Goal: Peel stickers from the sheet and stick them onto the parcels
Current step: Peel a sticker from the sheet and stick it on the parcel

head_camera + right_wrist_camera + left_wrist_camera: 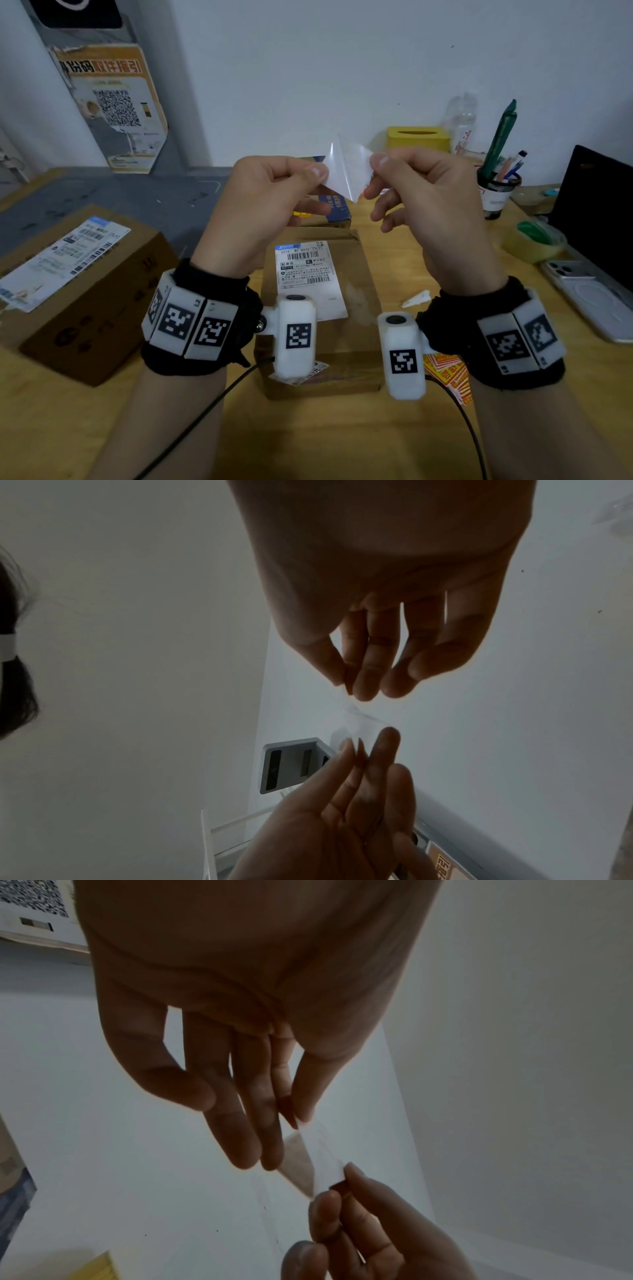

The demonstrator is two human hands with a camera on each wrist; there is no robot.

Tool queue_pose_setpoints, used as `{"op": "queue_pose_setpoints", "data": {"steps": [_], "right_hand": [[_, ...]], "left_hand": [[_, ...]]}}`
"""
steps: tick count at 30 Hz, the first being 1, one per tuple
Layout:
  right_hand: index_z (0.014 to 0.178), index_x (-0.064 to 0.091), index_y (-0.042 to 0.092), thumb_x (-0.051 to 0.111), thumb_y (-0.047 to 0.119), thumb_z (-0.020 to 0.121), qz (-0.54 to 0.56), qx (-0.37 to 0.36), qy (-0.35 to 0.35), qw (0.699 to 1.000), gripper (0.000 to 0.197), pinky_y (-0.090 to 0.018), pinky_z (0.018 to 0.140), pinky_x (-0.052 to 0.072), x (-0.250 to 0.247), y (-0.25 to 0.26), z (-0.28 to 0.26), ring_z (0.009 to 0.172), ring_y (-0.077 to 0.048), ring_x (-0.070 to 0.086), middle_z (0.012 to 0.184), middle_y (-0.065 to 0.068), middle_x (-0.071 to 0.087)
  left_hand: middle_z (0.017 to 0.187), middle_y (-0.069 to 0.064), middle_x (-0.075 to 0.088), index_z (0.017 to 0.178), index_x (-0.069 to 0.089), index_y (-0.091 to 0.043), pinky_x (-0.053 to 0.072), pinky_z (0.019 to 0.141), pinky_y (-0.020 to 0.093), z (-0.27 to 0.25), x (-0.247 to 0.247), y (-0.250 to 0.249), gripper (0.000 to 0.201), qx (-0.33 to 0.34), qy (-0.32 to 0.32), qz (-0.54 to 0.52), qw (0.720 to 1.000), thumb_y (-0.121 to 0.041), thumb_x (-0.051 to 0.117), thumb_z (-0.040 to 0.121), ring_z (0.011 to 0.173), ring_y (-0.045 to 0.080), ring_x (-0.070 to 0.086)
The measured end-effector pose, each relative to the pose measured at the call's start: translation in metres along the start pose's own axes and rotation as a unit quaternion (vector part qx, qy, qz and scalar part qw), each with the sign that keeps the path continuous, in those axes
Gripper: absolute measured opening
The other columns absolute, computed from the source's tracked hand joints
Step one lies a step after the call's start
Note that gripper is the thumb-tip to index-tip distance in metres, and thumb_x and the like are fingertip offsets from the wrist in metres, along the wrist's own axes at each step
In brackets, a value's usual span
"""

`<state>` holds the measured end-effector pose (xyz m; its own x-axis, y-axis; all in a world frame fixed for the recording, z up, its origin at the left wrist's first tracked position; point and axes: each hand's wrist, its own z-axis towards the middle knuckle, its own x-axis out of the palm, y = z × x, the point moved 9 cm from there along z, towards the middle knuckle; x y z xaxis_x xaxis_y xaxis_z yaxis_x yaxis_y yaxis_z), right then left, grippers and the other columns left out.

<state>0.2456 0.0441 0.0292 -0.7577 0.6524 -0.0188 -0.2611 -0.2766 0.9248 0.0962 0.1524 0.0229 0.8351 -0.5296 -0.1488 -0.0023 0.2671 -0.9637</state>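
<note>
Both hands are raised above the table with a small white, partly see-through sticker piece [346, 171] between them. My left hand [317, 176] pinches its left edge with thumb and forefinger. My right hand [375, 171] pinches its right edge. The piece is creased in a V. The left wrist view shows the sticker piece [318, 1156] stretched from my left hand [298, 1119] to the right hand's fingertips [352, 1172]. A brown parcel [318, 370] with a shipping label lies under the hands. A red-and-yellow sticker sheet [445, 373] lies under my right wrist.
A larger labelled parcel [78, 284] sits at the left. A small blue box [337, 209] lies behind the middle parcel. At the right are a tape roll [534, 240], a phone [589, 301], a pen holder [496, 195] and a black laptop [596, 212]. A yellow tissue box [418, 137] stands by the wall.
</note>
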Motion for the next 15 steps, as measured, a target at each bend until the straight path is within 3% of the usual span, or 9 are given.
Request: {"op": "queue_pose_setpoints", "data": {"steps": [6,10,15], "right_hand": [[0.090,0.072,0.006,0.065,0.016,0.097,0.042,0.015,-0.014,0.999,0.015,-0.029,0.046,0.042,-0.008,0.000,0.001,0.050,-0.022,0.056,0.065,-0.006,0.068],[0.092,0.070,0.010,0.065,0.017,0.097,0.092,0.056,-0.011,0.994,0.010,-0.027,0.043,0.040,-0.010,-0.004,0.001,0.041,-0.023,0.053,0.061,-0.007,0.067],[0.091,0.069,0.012,0.066,0.020,0.096,0.124,0.071,-0.024,0.989,0.010,-0.025,0.042,0.040,-0.015,-0.008,0.001,0.040,-0.023,0.051,0.062,-0.007,0.067]], "left_hand": [[0.078,-0.003,0.078,0.086,0.073,-0.018,0.048,0.061,0.024,0.000,-0.006,0.000,0.013,-0.010,-0.025,-0.017,0.999,-0.023,0.065,0.095,0.072,0.013,0.073],[0.082,-0.001,0.079,0.089,0.073,-0.018,0.049,0.063,0.026,0.000,-0.007,-0.001,0.013,-0.008,-0.023,-0.012,1.000,-0.023,0.064,0.096,0.075,0.016,0.073],[0.082,-0.001,0.079,0.087,0.073,-0.019,0.048,0.061,0.025,0.002,-0.014,0.000,0.013,-0.006,-0.032,-0.007,0.999,-0.024,0.065,0.096,0.072,0.014,0.072]]}}
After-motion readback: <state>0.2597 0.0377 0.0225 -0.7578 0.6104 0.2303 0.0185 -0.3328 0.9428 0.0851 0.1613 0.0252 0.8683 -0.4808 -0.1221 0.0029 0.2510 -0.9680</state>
